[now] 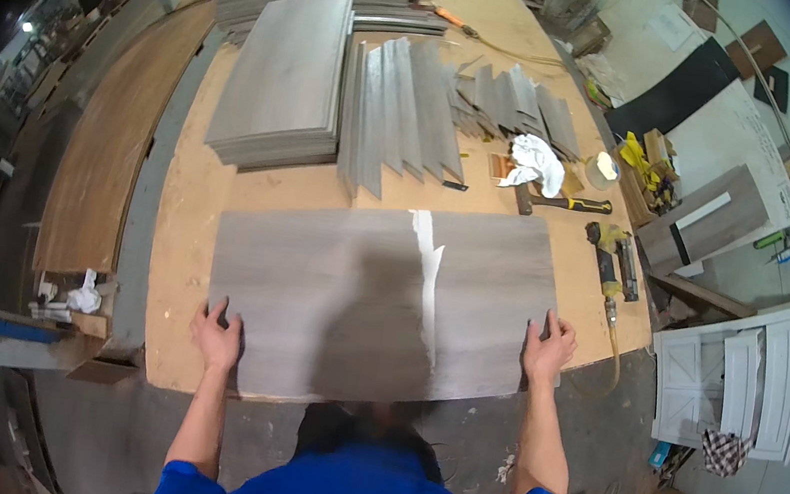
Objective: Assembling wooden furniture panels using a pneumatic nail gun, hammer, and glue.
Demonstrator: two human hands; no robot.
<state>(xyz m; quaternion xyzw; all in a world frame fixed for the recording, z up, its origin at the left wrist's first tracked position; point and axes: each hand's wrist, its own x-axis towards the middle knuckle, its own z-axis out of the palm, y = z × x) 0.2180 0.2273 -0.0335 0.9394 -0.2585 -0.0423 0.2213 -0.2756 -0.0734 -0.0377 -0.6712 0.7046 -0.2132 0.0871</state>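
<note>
Two bare hands at a wide grey wood-grain panel (300, 279), which lies broadside at the near end of a tan bench (168, 341). The left hand (217, 335) is at the panel's left edge, near the lower corner; the right hand (550, 352) is at the right edge. In each, the grip is partly open, thumb and forefinger apart at the rim; whether the remaining fingers clasp the underside cannot be told. A jagged white band (429, 277) crosses the panel beside a dark shadow. Beyond lie a stack of grey boards (284, 70) and, to its right, pointed grey strips (402, 122). A hammer (573, 203) lies just past the far right corner, near a crumpled white cloth (535, 164); a yellow-and-black air tool (605, 259) lies right of the panel.
</note>
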